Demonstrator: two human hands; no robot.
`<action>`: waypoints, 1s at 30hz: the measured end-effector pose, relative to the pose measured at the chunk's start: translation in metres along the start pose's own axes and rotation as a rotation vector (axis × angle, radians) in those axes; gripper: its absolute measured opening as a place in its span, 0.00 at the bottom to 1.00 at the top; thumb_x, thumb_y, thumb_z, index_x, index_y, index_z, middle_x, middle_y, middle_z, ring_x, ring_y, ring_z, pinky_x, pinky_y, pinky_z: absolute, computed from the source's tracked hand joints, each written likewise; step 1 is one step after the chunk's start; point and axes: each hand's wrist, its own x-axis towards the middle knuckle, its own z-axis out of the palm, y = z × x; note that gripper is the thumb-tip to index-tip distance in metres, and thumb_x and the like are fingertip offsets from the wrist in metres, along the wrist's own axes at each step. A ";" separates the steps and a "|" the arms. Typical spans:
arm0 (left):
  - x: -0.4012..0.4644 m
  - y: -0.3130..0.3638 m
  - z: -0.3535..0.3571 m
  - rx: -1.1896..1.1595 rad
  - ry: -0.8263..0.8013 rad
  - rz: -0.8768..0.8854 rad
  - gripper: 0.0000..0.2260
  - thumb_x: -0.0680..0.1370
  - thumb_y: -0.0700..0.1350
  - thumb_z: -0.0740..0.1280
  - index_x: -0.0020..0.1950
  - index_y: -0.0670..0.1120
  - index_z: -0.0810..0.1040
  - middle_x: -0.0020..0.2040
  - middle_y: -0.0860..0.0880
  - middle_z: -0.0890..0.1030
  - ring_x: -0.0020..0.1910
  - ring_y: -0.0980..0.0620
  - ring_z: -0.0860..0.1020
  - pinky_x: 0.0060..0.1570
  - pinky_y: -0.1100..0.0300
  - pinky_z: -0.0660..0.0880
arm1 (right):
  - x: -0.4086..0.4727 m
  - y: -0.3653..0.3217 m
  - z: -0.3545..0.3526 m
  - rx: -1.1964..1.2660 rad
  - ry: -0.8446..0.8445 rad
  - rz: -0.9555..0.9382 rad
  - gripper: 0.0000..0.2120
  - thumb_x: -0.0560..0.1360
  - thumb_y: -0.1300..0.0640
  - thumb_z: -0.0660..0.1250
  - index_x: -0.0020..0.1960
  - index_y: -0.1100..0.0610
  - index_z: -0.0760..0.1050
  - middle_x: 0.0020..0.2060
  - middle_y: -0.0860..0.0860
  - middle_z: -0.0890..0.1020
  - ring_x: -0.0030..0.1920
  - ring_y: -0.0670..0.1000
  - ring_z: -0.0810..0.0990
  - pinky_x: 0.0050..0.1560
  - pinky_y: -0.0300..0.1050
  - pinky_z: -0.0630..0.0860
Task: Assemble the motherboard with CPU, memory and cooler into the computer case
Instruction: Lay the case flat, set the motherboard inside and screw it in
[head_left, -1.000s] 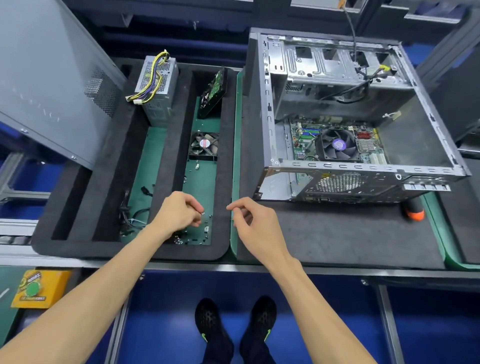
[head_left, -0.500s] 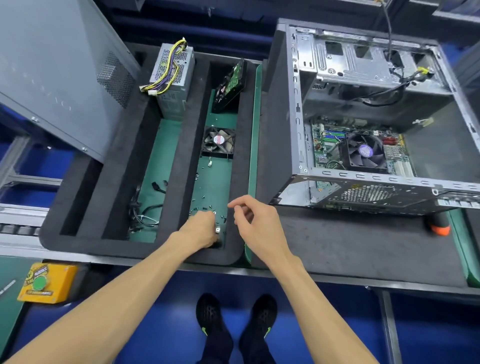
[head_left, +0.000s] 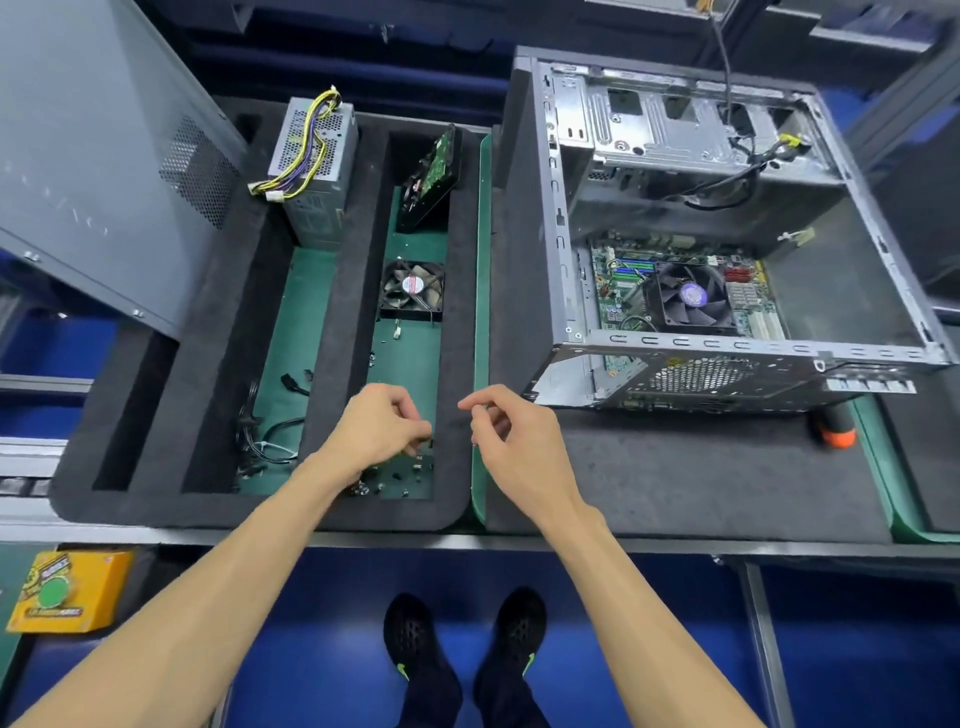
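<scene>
Black foam-lined trays (head_left: 675, 483) cover the workbench, with green matting showing in the recessed slots. On the right tray lies the open grey steel computer case (head_left: 727, 249), resting on its side with its open face upward; its long axis runs away from the viewer, drive bays at the far end and the perforated rear panel nearest. Inside, flat on the case floor, sits the green motherboard (head_left: 618, 291), carrying a black square cooler fan (head_left: 691, 296) with a purple hub, fan face upward. A black tool with an orange end (head_left: 836, 431) lies just beside the case's near corner.

Left tray slots hold a grey power supply with yellow wiring (head_left: 314, 166), a loose black fan (head_left: 413, 291), and small scattered screws (head_left: 400, 475) at the near end. The left hand (head_left: 379, 431) hovers over those screws, fingers curled; whether it pinches one cannot be told. The right hand (head_left: 511, 441) hangs over the tray edge, forefinger and thumb drawn close together, its contents indiscernible.
</scene>
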 end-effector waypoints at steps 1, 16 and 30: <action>-0.005 0.007 -0.007 -0.115 0.011 0.019 0.06 0.71 0.36 0.75 0.40 0.36 0.79 0.32 0.44 0.84 0.30 0.50 0.82 0.40 0.56 0.80 | -0.002 0.001 -0.001 0.001 0.007 -0.003 0.09 0.80 0.54 0.63 0.50 0.44 0.80 0.34 0.45 0.79 0.36 0.47 0.78 0.37 0.38 0.75; -0.076 0.105 0.052 -0.424 -0.613 0.032 0.06 0.71 0.43 0.78 0.42 0.41 0.86 0.36 0.43 0.82 0.33 0.51 0.79 0.34 0.63 0.77 | -0.059 0.021 -0.105 -0.062 0.325 -0.056 0.06 0.75 0.53 0.62 0.43 0.46 0.77 0.29 0.45 0.78 0.30 0.48 0.75 0.32 0.33 0.68; -0.097 0.203 0.177 -0.580 -0.568 -0.014 0.06 0.70 0.33 0.76 0.46 0.36 0.86 0.42 0.36 0.84 0.41 0.43 0.84 0.45 0.58 0.82 | -0.070 0.142 -0.284 -0.319 0.618 0.344 0.23 0.76 0.56 0.70 0.69 0.59 0.68 0.62 0.58 0.73 0.62 0.59 0.70 0.61 0.56 0.71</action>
